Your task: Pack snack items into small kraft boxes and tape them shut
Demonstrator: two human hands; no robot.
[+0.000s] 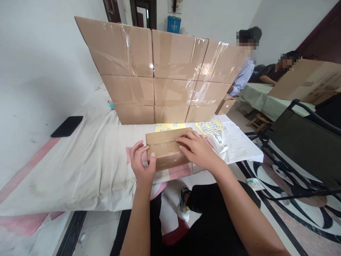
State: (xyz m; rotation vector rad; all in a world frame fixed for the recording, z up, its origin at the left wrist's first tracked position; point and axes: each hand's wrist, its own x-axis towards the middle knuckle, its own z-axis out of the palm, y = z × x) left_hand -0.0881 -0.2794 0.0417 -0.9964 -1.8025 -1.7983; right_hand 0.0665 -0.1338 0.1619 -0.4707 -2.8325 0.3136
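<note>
A small closed cardboard box (170, 156) lies in front of me near the table's front edge, with a seam along its top and clear tape on it. My left hand (143, 161) grips its left end, the thumb on the front side and the curled fingers at the end face. Across the right part of the top lies my right hand (198, 149), its fingers stretched out and apart, pressing on the seam. Just right of that hand is a white handheld device (217, 143), perhaps a label dispenser or tape tool. What is inside the box is hidden.
Behind the box stands a wall of taped cardboard boxes (173, 64). Yellow sheets with small labels (210, 126) lie before it. A black flat object (67, 126) rests at left. Another box (225, 104), a folding chair (301, 142) and two people are at right.
</note>
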